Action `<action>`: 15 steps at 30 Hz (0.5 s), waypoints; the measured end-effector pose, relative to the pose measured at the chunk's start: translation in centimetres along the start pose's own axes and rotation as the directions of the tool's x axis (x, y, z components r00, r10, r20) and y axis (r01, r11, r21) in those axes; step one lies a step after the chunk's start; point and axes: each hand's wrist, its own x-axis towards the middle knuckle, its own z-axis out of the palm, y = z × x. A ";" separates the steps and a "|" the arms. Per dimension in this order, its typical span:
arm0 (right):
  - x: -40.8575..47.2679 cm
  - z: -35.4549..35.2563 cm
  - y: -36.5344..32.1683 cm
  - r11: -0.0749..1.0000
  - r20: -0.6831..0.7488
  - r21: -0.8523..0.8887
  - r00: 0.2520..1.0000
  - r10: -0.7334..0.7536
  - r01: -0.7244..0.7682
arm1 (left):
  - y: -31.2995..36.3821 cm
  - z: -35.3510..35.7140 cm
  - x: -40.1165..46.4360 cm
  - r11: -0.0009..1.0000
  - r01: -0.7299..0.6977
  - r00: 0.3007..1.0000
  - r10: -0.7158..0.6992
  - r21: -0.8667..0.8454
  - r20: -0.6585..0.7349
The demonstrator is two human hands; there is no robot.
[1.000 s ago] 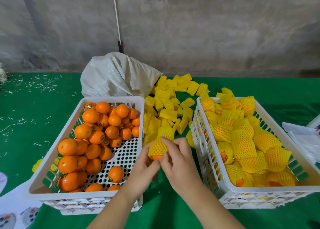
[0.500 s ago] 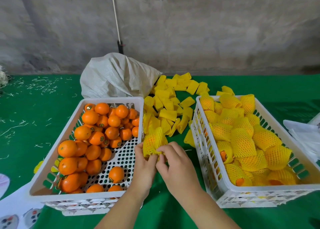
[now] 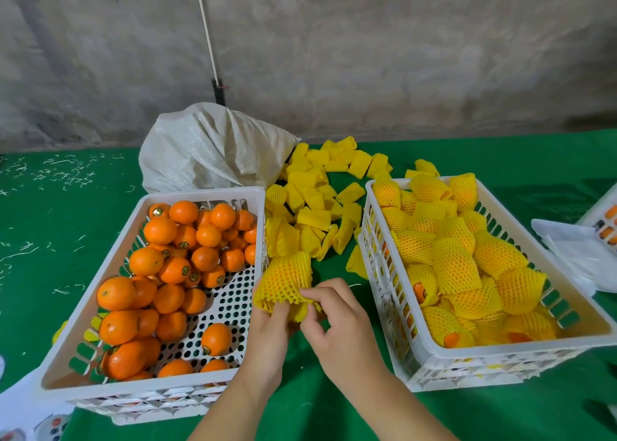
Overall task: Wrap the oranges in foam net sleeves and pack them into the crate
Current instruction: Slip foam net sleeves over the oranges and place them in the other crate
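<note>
A green-covered table (image 3: 50,240) runs back to a rough grey concrete wall (image 3: 367,56); a pale woven sack (image 3: 207,150) slumps at 12 o'clock, loose yellow sleeves (image 3: 317,203) spilling beside it; white shreds litter the cloth at 10 o'clock; the left hand (image 3: 270,327) and right hand (image 3: 337,327) both pinch a netted orange (image 3: 283,282) between the bare-orange crate (image 3: 100,273) and the packed crate (image 3: 500,343).

Green-covered counter (image 3: 334,407). Left near: white crate (image 3: 100,273) of bare oranges (image 3: 160,230). Right: white crate (image 3: 500,364) of netted oranges (image 3: 454,267). Between crates, toward far side: loose yellow foam sleeves (image 3: 314,217). Far left-centre: white sack (image 3: 207,150). Right edge: white sheets (image 3: 574,250). Far left: pale scraps (image 3: 66,173).
</note>
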 end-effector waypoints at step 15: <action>7.4 -4.4 7.6 0.749 -0.068 0.337 0.779 0.623 -0.570 | 3.2 -4.1 3.6 0.648 -0.399 0.914 0.225 0.648 0.337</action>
